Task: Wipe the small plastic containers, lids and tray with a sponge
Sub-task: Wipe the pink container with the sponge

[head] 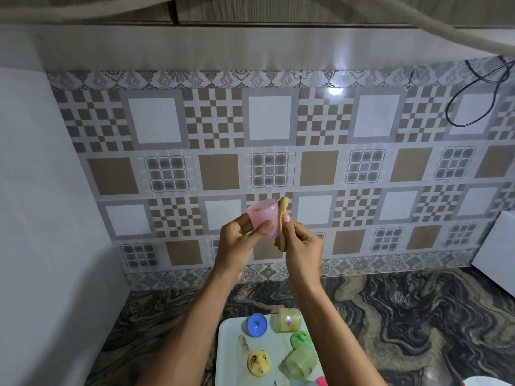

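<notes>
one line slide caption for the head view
Left hand holds pink plastic container; right hand presses tan sponge against it.

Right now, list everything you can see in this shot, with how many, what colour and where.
pink container: one, translucent pink, held up in front of the tiled wall
sponge: one, tan, pressed against the pink container
tray: one, white, on the counter at the bottom of the view
yellow container: one, on its side at the tray's far edge
green container: one, on its side on the tray
blue lid: one, on the tray
green lid: one, on the tray
yellow lid: one, stained dark, on the tray
countertop: dark swirled stone
black cable: one, hanging on the wall, upper right
left hand: holds the pink container
right hand: holds the sponge
</notes>
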